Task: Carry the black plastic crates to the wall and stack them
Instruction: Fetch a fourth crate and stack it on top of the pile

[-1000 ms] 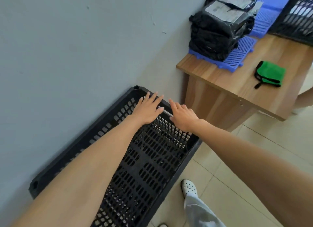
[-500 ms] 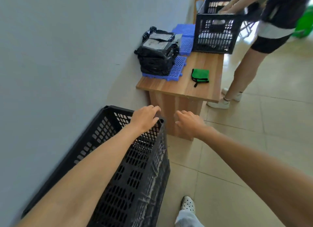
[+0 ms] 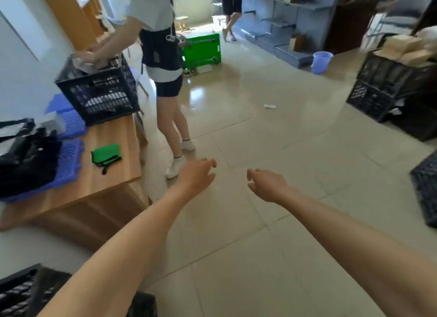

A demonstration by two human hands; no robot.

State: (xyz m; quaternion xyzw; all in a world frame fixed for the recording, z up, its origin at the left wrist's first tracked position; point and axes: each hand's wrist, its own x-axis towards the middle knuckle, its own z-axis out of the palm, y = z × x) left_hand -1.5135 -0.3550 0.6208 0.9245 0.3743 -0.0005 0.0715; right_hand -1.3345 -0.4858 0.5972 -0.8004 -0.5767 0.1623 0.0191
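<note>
Both hands are empty. The left hand (image 3: 196,174) and right hand (image 3: 267,185) are held out in front of the person over bare floor tiles (image 3: 236,257), fingers (image 3: 209,163) loosely spread and curled, gripping nothing.

Step in hand, as judged: the return leg between crates. One black crate (image 3: 21,290) sits low behind and to the left of the fingers, at the foot of the wall (image 3: 14,80), apparently set down. No second crate is visible on top of it.

Further black crates lie well ahead and to the right of the fingers: a loaded pair (image 3: 383,87) near the far shelving, and one (image 3: 425,186) at the right edge of view. A fourth crate (image 3: 99,92) stands on the wooden counter (image 3: 111,167) to the left of the fingers, and another person (image 3: 163,63) is reaching into it.

The next move likely calls for walking across open floor to a crate on the right, then taking opposite rims with both hands. The loaded ones may be heavy.

Change from the earlier frames: the left hand rested on the rim of the crate by the wall, the right close beside it. Both are now clear of it, and the view has swung from the wall to the room.
</note>
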